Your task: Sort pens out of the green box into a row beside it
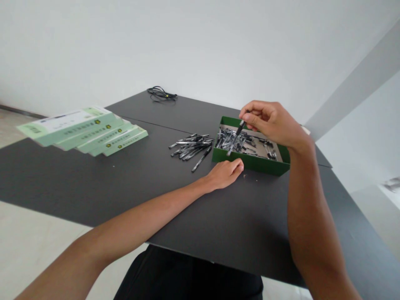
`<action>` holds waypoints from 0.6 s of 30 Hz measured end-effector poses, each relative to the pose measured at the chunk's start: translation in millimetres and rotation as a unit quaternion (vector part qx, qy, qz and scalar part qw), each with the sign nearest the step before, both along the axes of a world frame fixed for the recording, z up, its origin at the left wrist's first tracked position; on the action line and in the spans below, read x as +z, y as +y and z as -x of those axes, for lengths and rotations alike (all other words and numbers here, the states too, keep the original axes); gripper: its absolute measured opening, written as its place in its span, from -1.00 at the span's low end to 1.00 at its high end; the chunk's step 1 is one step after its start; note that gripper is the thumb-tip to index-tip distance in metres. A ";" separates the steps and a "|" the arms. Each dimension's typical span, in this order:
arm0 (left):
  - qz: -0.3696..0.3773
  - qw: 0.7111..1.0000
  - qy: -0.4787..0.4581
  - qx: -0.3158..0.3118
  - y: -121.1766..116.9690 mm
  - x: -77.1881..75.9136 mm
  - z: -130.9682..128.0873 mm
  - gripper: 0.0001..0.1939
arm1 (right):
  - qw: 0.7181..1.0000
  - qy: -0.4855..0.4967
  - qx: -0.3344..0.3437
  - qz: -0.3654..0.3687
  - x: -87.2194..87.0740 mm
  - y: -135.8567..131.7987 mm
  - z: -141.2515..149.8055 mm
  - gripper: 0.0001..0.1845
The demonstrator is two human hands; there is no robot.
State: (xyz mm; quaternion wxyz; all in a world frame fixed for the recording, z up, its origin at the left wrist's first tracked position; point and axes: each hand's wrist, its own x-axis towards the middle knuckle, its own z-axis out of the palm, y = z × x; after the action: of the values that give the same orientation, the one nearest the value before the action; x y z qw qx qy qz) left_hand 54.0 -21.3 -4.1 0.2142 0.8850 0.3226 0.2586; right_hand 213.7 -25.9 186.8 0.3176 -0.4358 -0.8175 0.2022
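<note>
My right hand [261, 118] pinches a black and clear pen [236, 136] near its dark upper end. The pen slants down to the left, above the near left part of a green box [258, 165]. Inside the box lie many loose pen pieces [242, 143], black and clear, some too small to tell apart. My left hand [227, 171] rests on the table as a closed fist, just in front of the box's near left corner. What is inside the fist, if anything, is hidden. A loose pile of pens [192, 146] lies left of the box.
A fanned stack of light green boxes [90, 129] stands on the left of the dark table [137, 183]. A coiled black cable [161, 93] lies at the back edge by the white wall. A seam crosses the table, and its front edge runs close to my lap.
</note>
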 end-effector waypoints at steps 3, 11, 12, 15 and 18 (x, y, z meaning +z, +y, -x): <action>-0.033 0.997 0.068 -0.029 -2.3 -0.6 -2.1 -0.74 | 0.999 0.025 0.044 0.017 -8.9 -1.0 28.8 -0.54; -0.084 0.991 0.108 0.005 -2.5 -9.5 -7.9 -0.71 | 0.986 0.057 0.102 0.115 -83.3 28.4 84.0 -0.60; -0.085 0.991 0.107 0.008 -2.0 -10.6 -8.3 -0.70 | 0.986 0.055 0.096 0.127 -90.7 32.0 85.7 -0.62; -0.080 0.991 0.107 0.016 -1.6 -11.8 -8.9 -0.70 | 0.981 0.078 0.068 0.162 -102.2 38.1 86.8 -0.67; -0.078 0.991 0.111 0.014 -2.3 -10.8 -8.7 -0.72 | 0.976 0.114 0.041 0.180 -103.1 39.1 85.3 -0.69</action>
State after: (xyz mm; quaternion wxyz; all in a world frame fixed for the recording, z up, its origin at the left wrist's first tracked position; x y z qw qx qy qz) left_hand 62.6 -23.6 -14.9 0.1038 0.9177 0.3357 0.1856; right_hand 128.4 13.3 83.7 0.3161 -0.4266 -0.7431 0.4073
